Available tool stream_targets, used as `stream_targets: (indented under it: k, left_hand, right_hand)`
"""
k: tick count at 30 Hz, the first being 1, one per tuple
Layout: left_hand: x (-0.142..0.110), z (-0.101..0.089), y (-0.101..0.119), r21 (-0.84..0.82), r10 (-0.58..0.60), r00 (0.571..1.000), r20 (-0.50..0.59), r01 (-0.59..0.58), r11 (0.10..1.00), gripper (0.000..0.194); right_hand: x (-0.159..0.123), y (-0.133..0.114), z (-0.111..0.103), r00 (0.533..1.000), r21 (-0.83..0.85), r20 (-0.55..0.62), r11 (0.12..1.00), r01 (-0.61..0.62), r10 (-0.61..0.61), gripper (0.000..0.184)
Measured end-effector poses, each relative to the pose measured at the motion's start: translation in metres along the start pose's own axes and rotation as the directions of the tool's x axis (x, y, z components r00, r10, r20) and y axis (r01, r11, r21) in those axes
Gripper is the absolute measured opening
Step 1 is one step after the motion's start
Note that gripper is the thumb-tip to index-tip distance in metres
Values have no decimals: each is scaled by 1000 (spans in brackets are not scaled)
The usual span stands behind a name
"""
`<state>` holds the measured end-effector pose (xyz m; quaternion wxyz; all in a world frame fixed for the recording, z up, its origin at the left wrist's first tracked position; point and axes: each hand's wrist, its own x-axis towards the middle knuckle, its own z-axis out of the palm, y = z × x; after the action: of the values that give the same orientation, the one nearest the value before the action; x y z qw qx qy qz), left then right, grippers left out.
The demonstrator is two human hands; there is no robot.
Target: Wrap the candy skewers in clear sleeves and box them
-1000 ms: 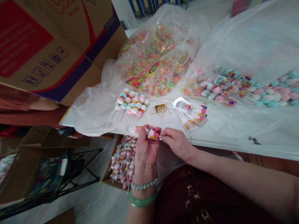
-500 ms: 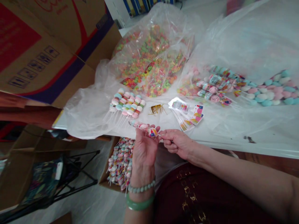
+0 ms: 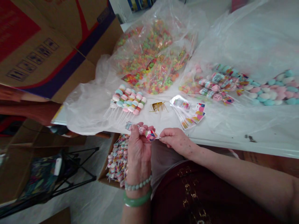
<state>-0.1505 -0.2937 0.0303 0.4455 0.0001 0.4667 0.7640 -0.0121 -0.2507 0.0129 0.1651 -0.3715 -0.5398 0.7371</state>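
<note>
My left hand [image 3: 139,147] is closed around a wrapped marshmallow skewer [image 3: 142,130], thumb on top and fingers beneath. Its printed wrapper is gathered at the right end, where my right hand [image 3: 176,139] pinches the thin white stick. Beyond my hands lies a small heap of gold twist ties [image 3: 158,107]. To its left are rows of unwrapped marshmallow skewers [image 3: 129,100], sticks toward me. Printed wrappers [image 3: 187,111] lie fanned out to its right. Several wrapped skewers [image 3: 218,85] are piled farther right on the plastic.
A clear bag of ring-shaped candies [image 3: 158,59] stands at the back. Loose marshmallows [image 3: 275,88] lie at the right in plastic. A large carton [image 3: 58,46] is at upper left. Below the table edge, a box [image 3: 102,178] holds many wrapped skewers beside a folding chair [image 3: 44,177].
My left hand has shifted slightly left with the wrapped skewer, showing more of its wrapper. My right hand still pinches the stick end, now nearer its tip.
</note>
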Motion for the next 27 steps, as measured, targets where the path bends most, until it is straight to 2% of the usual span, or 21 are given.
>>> stream_targets:
  k: [4, 7, 10, 13, 18, 21, 23, 25, 26, 27]
  left_hand:
    - [-6, 0, -4, 118, -69, 998, 10, 68, 991, 26]
    - [-15, -4, -14, 331, 101, 994, -28, -86, 940, 26]
    - [-24, -5, -26, 567, 264, 964, 31, -234, 790, 27]
    - [-28, -5, -31, 715, 345, 934, 91, -303, 630, 19]
    - [-25, -9, -28, 850, 489, 853, 183, -387, 356, 5]
    - [-26, -12, -31, 893, 552, 792, 261, -415, 174, 5]
    - [-32, -11, -35, 900, 555, 745, 371, -436, -16, 8]
    - [-41, -11, -40, 861, 495, 714, 495, -480, -169, 13]
    - [-44, -11, -43, 839, 459, 709, 535, -509, -192, 15]
    - [-47, -12, -45, 830, 436, 714, 547, -530, -174, 15]
  right_hand:
    - [1, 4, -3, 997, 204, -8, 976, -77, 81, 12]
    - [2, 5, -7, 995, 254, -61, 966, -58, 76, 14]
    - [3, 5, -7, 996, 236, -83, 971, -23, 44, 14]
    - [3, 6, -7, 996, 194, -85, 981, -16, 33, 13]
    - [2, 9, -8, 996, 140, -86, 990, 0, 12, 9]
    - [1, 11, -6, 998, 130, -68, 991, 7, 1, 8]
    - [1, 11, -3, 997, 122, -83, 992, 12, -2, 8]
    - [1, 11, -1, 992, 112, -125, 994, 13, 1, 8]
    - [2, 10, -1, 990, 108, -141, 994, 17, -2, 8]
    - [3, 9, -2, 989, 105, -149, 994, 24, -8, 8]
